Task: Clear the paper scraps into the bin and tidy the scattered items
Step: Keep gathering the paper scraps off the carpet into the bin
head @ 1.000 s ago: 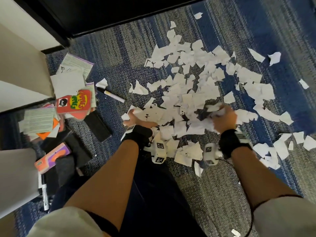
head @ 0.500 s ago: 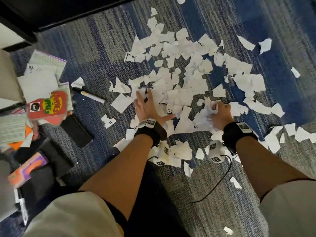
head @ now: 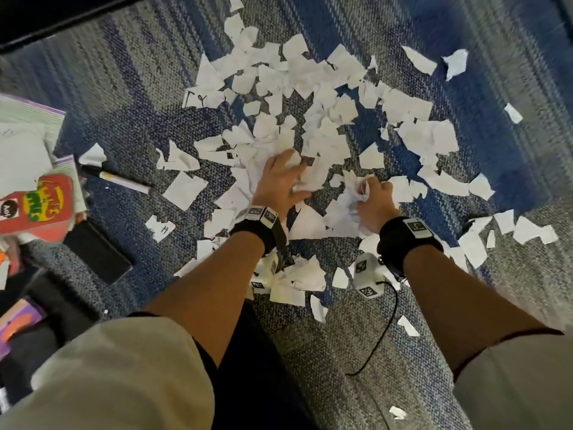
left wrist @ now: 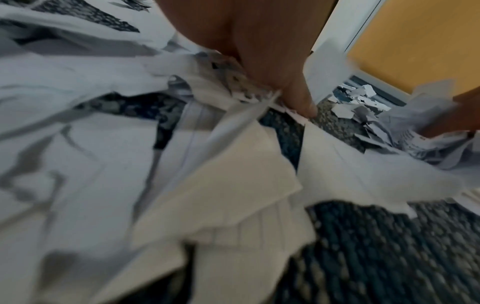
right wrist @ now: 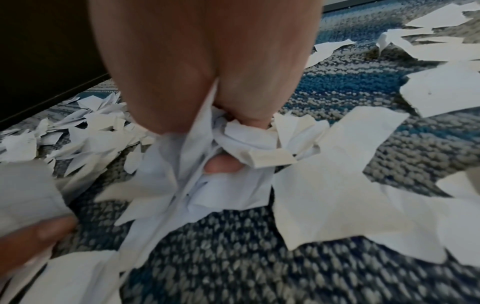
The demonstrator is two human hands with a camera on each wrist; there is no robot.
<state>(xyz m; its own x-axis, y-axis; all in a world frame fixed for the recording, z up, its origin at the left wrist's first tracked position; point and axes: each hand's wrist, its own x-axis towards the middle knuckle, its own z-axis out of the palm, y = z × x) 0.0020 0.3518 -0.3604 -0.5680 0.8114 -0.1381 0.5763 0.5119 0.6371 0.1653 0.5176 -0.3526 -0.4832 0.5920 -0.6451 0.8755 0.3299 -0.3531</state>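
Torn white paper scraps (head: 325, 97) lie scattered over the blue-grey carpet. My left hand (head: 279, 181) lies spread on the middle of the pile, fingers extended over the scraps and thumb pointing right. In the left wrist view one fingertip of the left hand (left wrist: 272, 61) presses down among the scraps (left wrist: 233, 174). My right hand (head: 375, 200) sits just to its right, clutching a crumpled wad of scraps (head: 350, 193). In the right wrist view, the fingers of the right hand (right wrist: 207, 61) curl round the wad (right wrist: 246, 144).
At the left lie a marker pen (head: 124, 180), a red card box (head: 40, 206), a black flat object (head: 99, 252), loose sheets (head: 24, 138) and a purple-orange item (head: 18, 324). Dark furniture (head: 62, 13) borders the top left. A black cable (head: 384, 330) trails below my right wrist.
My left hand has moved from the pile's left edge to its middle, close beside the right hand. The right hand has kept its grip on the wad.
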